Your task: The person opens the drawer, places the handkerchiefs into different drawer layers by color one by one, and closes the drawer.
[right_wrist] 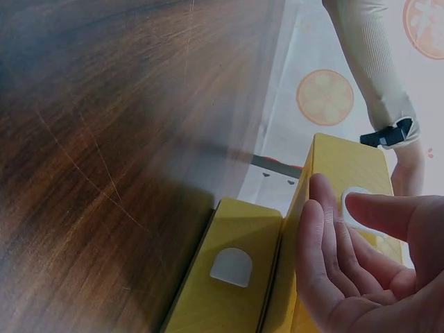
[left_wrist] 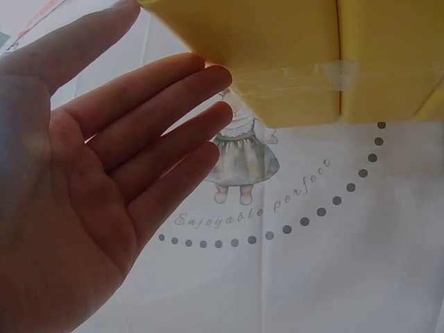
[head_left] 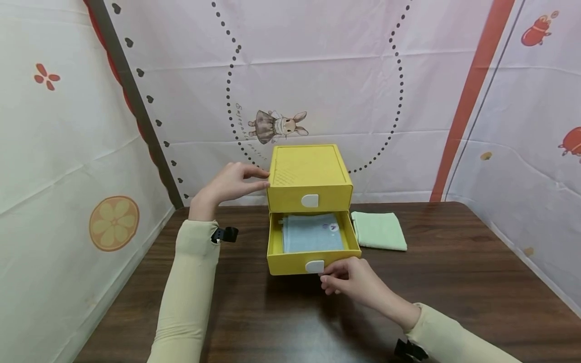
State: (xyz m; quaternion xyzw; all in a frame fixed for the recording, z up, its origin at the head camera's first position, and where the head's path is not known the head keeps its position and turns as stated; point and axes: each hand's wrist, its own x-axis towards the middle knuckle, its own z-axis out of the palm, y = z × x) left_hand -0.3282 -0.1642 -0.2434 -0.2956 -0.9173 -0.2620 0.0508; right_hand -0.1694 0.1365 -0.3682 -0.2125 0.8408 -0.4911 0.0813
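Observation:
A yellow drawer box stands on the table, its middle drawer pulled out. Folded light-blue cloth lies inside that drawer. At the drawer front, my right hand has bent fingers, with thumb and fingertips at the white pull tab; the exact contact is partly hidden. The right wrist view shows a lower drawer shut beneath it. My left hand rests its fingertips against the upper left side of the box. In the left wrist view its fingers are extended.
A folded pale green cloth lies on the dark wood table, right of the box. Printed fabric hangs close behind the box and along both sides. Clear tape crosses a seam on the box.

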